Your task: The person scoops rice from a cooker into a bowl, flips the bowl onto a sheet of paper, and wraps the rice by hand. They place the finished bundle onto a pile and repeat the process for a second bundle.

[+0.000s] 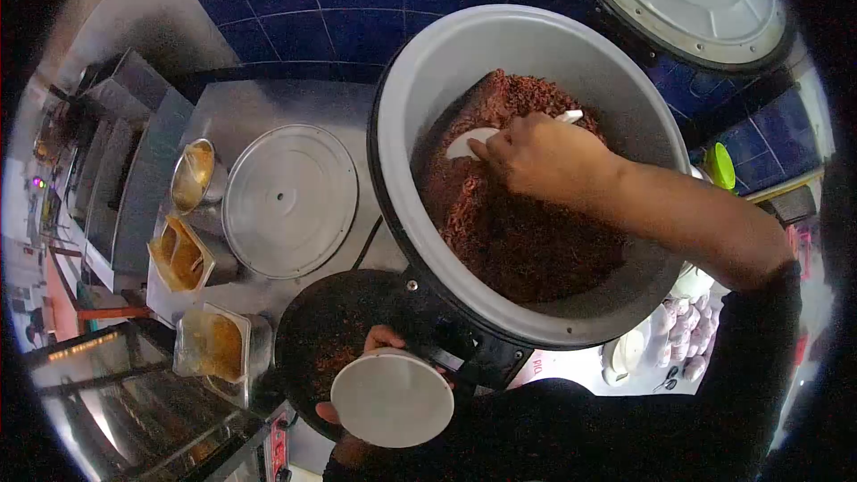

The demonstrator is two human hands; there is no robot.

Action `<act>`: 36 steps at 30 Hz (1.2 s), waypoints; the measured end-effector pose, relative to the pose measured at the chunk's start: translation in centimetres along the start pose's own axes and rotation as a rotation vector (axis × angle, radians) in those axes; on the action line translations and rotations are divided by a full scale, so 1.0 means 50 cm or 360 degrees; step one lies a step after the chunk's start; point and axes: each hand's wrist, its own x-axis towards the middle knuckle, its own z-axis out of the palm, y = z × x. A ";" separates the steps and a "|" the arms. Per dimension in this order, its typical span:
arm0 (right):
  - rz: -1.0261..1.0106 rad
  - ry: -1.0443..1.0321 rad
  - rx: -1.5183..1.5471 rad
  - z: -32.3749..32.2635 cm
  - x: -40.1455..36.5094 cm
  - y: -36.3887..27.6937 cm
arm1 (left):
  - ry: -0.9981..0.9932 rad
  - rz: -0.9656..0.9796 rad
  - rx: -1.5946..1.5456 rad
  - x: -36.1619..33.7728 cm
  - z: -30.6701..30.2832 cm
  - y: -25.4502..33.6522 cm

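Note:
My right hand point(540, 156) is closed around a white rice paddle point(469, 143), reaching into a large rice cooker point(406, 98). Dark reddish-brown cooked rice point(553, 250) lies inside, heaped higher toward the far side, and the paddle's blade rests against it. Lower down, my left hand point(383, 337) grips a white bowl point(393, 399) from behind and below. The bowl is tilted toward me and its visible inside holds nothing. Most of my left palm is hidden behind it.
The cooker's lid point(696, 0) stands raised at the upper right. A round metal lid point(290, 201) lies on the steel counter point(259, 107) beside several containers of yellowish food point(223, 345). A dark round pan point(326, 312) with rice bits sits behind the bowl. Wrapped bundles point(692, 330) lie at right.

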 end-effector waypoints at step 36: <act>-0.0120 -0.0128 0.0632 0.036 -0.104 -0.041 | -0.0067 -0.0070 0.0248 0.054 0.053 -0.002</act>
